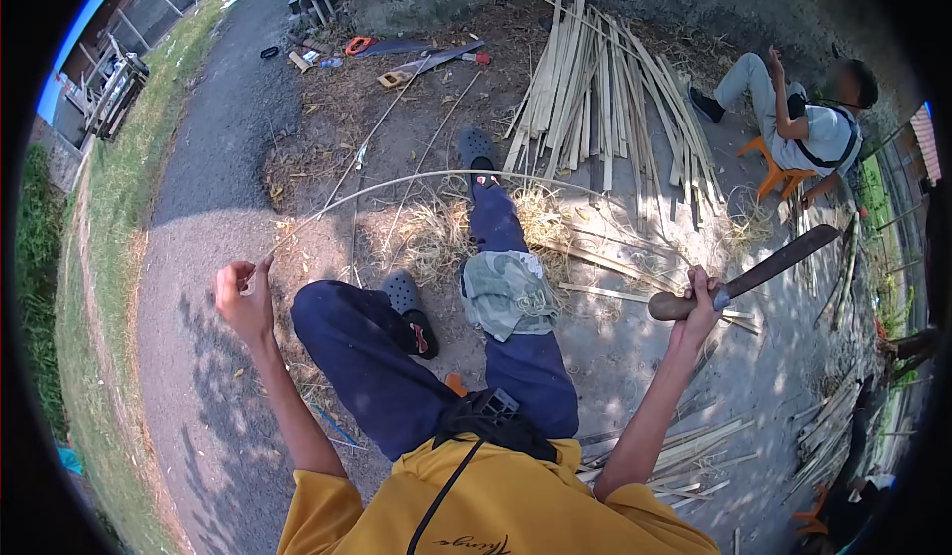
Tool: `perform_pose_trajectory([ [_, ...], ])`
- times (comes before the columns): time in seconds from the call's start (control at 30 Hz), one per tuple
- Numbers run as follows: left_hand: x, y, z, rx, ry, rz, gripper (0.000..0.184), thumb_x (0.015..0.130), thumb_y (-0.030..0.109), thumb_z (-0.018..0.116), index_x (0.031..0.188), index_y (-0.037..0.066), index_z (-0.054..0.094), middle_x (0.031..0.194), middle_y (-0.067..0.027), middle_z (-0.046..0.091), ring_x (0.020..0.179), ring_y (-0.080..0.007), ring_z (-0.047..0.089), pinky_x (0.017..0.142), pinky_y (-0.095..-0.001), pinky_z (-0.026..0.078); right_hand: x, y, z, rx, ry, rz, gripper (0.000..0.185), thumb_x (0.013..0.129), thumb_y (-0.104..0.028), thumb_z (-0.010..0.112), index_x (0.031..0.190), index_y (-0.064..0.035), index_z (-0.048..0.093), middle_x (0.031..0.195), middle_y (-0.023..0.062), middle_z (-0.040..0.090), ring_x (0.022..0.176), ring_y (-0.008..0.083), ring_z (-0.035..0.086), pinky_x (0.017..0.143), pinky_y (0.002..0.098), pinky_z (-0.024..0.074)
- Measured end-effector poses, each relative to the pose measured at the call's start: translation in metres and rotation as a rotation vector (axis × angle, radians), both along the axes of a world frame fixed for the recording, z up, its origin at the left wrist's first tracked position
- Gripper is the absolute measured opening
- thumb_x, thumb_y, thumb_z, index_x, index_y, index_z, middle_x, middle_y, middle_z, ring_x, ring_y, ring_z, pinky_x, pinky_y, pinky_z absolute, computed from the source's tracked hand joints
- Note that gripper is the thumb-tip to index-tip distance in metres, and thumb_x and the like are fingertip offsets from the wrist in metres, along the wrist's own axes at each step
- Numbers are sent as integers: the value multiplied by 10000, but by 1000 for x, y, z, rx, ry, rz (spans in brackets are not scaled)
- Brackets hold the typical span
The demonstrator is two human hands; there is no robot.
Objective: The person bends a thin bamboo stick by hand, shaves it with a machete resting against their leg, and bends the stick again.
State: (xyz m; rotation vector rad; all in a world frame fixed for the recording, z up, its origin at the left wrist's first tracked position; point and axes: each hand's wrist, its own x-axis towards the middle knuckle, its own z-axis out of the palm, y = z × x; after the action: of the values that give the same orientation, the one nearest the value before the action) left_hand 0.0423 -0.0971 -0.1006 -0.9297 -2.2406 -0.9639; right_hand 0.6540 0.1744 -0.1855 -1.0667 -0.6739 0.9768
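Note:
A thin bamboo strip [407, 178] bows upward in an arc across my lap, from one hand to the other. My left hand [245, 299] pinches its left end between the fingers. On the other side, my right hand [702, 305] is closed around a machete [783, 259] near where the wooden handle meets the blade, which points up to the right. The strip's right end reaches the fingers of this same hand; its exact grip there is hard to make out. A camouflage cloth [511, 295] lies over my right leg.
Many split bamboo strips [580, 89] lie ahead by the wall, with more strips [684, 456] at lower right. Handsaws [436, 62] rest on the ground ahead. Shavings [431, 243] surround my feet. Another person [818, 133] sits on an orange stool [769, 166] at right.

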Motion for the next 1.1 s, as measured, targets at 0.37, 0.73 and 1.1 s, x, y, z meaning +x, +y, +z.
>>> perform_pose_trajectory([
  [0.37, 36, 48, -9, 61, -225, 146, 456, 878, 414, 857, 773, 7, 679, 699, -68, 657, 585, -170, 588, 587, -355, 481, -35, 5, -4, -5, 301, 105, 236, 974, -53, 745, 960, -143, 527, 1075, 56, 701, 1114, 152, 699, 656, 227, 489],
  [0.73, 36, 52, -24, 104, -494, -38, 447, 912, 401, 837, 792, 7, 663, 638, -21, 628, 591, -91, 545, 585, -272, 446, -27, 6, 0, 30, 355, 49, 269, 964, -27, 750, 929, -147, 512, 1064, 68, 692, 1078, 174, 700, 682, 240, 494],
  [1.1, 28, 48, -26, 85, -510, -16, 435, 891, 418, 854, 840, 13, 704, 662, -16, 649, 598, -88, 553, 590, -259, 445, -28, 5, 4, 40, 326, 49, 238, 978, -19, 725, 961, -139, 520, 1043, 49, 668, 1116, 163, 697, 661, 230, 506],
])
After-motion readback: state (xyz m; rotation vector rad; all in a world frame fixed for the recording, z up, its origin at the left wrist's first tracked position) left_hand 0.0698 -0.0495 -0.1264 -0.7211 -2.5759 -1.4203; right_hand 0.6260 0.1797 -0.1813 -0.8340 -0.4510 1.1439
